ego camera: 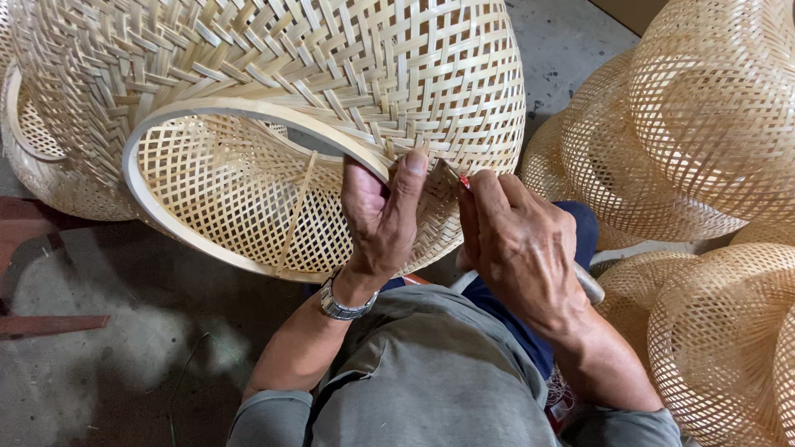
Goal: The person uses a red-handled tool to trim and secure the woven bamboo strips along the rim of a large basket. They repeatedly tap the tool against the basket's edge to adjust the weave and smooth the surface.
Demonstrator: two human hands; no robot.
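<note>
Gripping the woven bamboo basket (pixel 273 108) rim, left hand (pixel 377 219) fingers pinched; right hand (pixel 517 240) curled around a red-tipped tool (pixel 464 180) that might slip and split the strips.

To my right, finished woven bamboo baskets (pixel 712 124) sit stacked on the grey concrete floor (pixel 124 364); another basket (pixel 41 157) lies behind, left.

No packages, labels, signs or screens show anywhere in this view.
</note>
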